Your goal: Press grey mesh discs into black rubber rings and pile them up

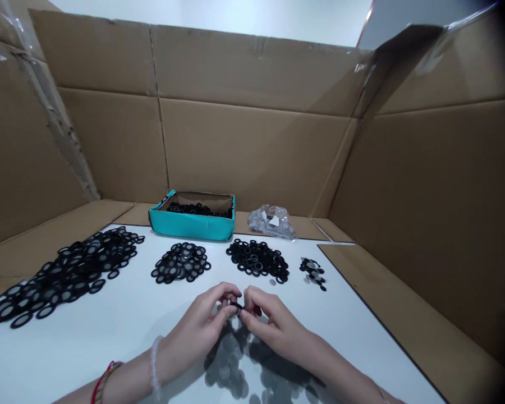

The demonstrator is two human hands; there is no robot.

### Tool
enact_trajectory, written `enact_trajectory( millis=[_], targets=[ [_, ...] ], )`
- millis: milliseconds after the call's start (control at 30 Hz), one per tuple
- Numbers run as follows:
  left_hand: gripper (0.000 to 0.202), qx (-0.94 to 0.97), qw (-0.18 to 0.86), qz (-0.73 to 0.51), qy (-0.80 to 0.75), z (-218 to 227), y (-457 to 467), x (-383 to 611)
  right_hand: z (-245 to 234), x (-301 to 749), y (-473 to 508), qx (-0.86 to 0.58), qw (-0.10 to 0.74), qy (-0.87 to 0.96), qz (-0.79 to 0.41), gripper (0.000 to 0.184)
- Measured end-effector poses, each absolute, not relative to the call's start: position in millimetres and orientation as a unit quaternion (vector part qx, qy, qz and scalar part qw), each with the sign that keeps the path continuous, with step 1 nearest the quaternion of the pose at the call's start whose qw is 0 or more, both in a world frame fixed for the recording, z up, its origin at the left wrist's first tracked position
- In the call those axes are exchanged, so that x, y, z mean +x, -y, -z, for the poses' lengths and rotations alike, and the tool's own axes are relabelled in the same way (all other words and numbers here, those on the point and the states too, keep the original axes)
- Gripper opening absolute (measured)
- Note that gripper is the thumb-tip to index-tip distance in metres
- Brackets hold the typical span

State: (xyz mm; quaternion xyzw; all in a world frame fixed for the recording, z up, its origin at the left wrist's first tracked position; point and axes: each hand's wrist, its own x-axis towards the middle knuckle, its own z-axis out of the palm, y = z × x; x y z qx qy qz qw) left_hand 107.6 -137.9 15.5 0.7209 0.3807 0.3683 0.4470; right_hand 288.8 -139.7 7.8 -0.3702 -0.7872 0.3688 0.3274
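Between my two hands, just above the white table, is a small black ring (236, 305). My left hand (212, 314) pinches its left side between thumb and fingers. On the other side, my right hand (273, 317) is closed with thumb and forefinger at the ring's right edge. Whether a disc sits inside the ring cannot be made out. Under my wrists lie many loose grey translucent discs (225, 367), partly hidden by my hands and forearms. Beyond my hands is a heap of black rings (258, 259).
Black rings with grey discs form a long pile (67, 275) at left and a smaller pile (182, 262) nearer the middle. A few pieces (313, 272) lie at right. Behind stand a teal box (191, 226) of rings and a clear plastic bag (271, 221). Cardboard walls (252, 151) enclose the table (143, 314).
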Motion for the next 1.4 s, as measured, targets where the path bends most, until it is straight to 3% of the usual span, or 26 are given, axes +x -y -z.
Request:
enact_trajectory(
  millis=[233, 467, 667, 967, 1167, 1400],
  targets=[
    [0.025, 0.565, 0.605, -0.403, -0.391, -5, 130, 112, -5, 288, 136, -0.387, 0.313, 0.79, -0.358, 0.016],
    [0.022, 0.705, 0.477, -0.366, -0.376, -13, 134, 104, -5, 288, 134, -0.377, 0.293, 0.808, -0.345, 0.023],
    [0.015, 0.693, 0.471, -0.371, -0.402, -16, 131, 105, -4, 284, 140, -0.362, 0.349, 0.8, -0.328, 0.029],
    [0.024, 0.514, 0.672, -0.377, -0.376, -17, 132, 111, -7, 286, 139, -0.389, 0.301, 0.781, -0.385, 0.014],
    [0.02, 0.602, 0.594, -0.39, -0.364, -9, 130, 109, -5, 283, 137, -0.379, 0.292, 0.796, -0.372, 0.025],
    [0.016, 0.653, 0.522, -0.4, -0.375, -10, 128, 108, 4, 278, 140, -0.392, 0.401, 0.732, -0.387, 0.028]
  ],
)
